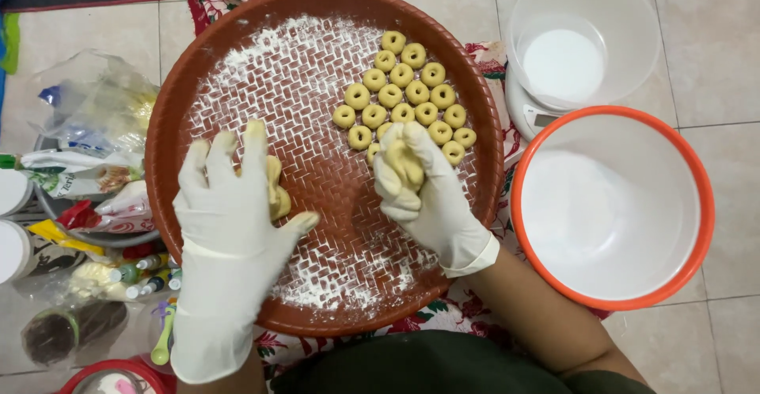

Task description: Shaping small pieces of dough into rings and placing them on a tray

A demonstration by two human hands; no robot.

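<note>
- While both hands are gloved in white, the left hand lies flat, fingers spread, palm down on a strip of dough on the tray.
- Strip shows only past the index finger and thumb; the rest is hidden under the palm. Its long axis seems to run roughly away from the person, up the frame; ends cannot be told apart.
- Right hand is curled around a lump of dough, fingertips pinching it, just beside the rings.
- Rings: small yellow dough loops, packed touching in rows on the far right part of the tray, holes up.
- Tray is round, brown, woven pattern, dusted with flour.
- Judged step: shaping, with the left rolling a strip and the right forming a piece. The next move would call for a free spot at the near edge of the cluster and a light grip.
- Orange-rimmed bowl and clear bowl stand to the right, on the floor.
</note>
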